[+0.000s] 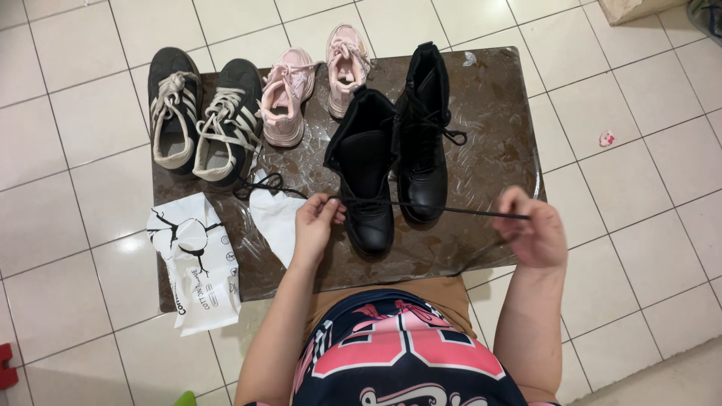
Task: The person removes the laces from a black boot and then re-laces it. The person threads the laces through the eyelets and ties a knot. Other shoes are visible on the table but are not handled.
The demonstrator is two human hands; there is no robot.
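Person sits at a low brown table point(496, 105) w/ glossy marbled top, head cam looking down. Both hands work one black shoelace point(444, 208), pulled taut across the front of the table. Left hand point(316, 224) pinches the lace near the toe of the nearer black boot point(367, 177); fingers closed on it. Right hand point(534, 229) grips the other end, fingers curled shut round the lace, tip sticking out just past the fingers. Hands are well apart, lace stretched between them, crossing over the boot's lower front. A looser bit of lace curls away left of the left hand.

2nd black boot point(425, 128) stands just beside the 1st, touching it, toes toward the person. Pink sneakers point(312, 79) sit at the far edge, center. Dark sneakers w/ cream laces point(203, 113) at far left. White wipe point(277, 214) lies next to the left hand; white wipes pack point(197, 259) at the table's left front corner, overhanging. Floor: pale tiles point(639, 150).
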